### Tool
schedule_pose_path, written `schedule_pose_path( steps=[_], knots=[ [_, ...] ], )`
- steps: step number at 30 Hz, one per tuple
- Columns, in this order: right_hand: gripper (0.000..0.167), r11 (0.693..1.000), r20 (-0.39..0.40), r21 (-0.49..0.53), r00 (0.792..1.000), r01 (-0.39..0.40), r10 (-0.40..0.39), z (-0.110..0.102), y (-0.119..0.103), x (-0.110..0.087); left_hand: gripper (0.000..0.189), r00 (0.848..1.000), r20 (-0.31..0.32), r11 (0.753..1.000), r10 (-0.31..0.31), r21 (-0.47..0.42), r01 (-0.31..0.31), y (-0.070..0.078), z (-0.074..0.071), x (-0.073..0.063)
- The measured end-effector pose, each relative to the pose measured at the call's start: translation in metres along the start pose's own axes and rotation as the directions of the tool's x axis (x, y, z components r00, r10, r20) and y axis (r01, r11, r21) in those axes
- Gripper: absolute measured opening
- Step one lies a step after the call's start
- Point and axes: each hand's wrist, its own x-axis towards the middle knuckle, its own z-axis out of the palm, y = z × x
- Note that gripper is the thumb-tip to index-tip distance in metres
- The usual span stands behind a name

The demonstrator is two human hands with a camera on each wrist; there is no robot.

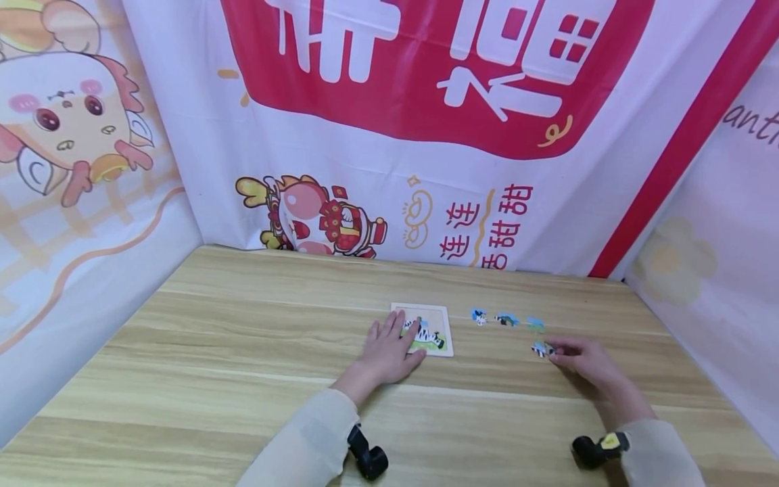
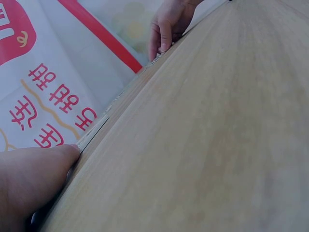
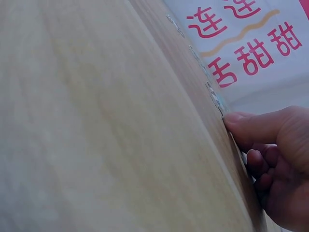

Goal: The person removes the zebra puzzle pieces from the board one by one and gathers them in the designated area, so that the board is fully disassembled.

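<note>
In the head view, my left hand [image 1: 388,352] rests with spread fingers on the left part of a small white-framed jigsaw puzzle board [image 1: 449,341], which carries a zebra picture [image 1: 429,335]. My right hand [image 1: 585,360] pinches the right end of a zebra-patterned puzzle piece [image 1: 539,349] at the table surface. In the right wrist view, the thumb of the right hand [image 3: 282,154] meets the edge of that piece, and the other fingers curl below. Only part of the left hand [image 2: 36,179] shows in the left wrist view, hiding most of the board.
More loose pieces lie between board and right hand: a black-and-white piece [image 1: 479,317], a darker piece [image 1: 506,319] and a blue-green piece [image 1: 535,325]. They sit on a wooden table [image 1: 243,352], with a printed cloth [image 1: 389,155] hanging along its back edge.
</note>
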Motion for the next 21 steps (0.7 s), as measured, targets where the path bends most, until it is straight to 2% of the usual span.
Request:
schedule_pose_path(
  steps=[10,13,17,21],
  knots=[
    [0.042,0.999,-0.007,0.002,0.999,0.053,-0.053,0.001,-0.002,0.002,0.062,1.0,-0.01,1.0,0.007,0.008,-0.007,-0.001,0.0,0.0],
    [0.046,0.999,0.011,0.024,0.999,0.041,-0.041,0.0,-0.002,0.001,0.062,1.0,-0.008,1.0,0.007,0.002,-0.007,-0.002,0.0,-0.001],
    [0.053,0.993,0.052,0.113,0.999,-0.018,0.012,-0.003,-0.004,0.0,0.062,1.0,-0.015,1.0,0.009,-0.002,-0.009,-0.002,0.0,0.0],
    [0.055,0.996,0.047,0.085,0.999,-0.027,0.023,-0.006,-0.011,-0.001,0.063,1.0,-0.026,1.0,0.006,-0.023,-0.007,-0.002,0.0,0.0]
  ],
)
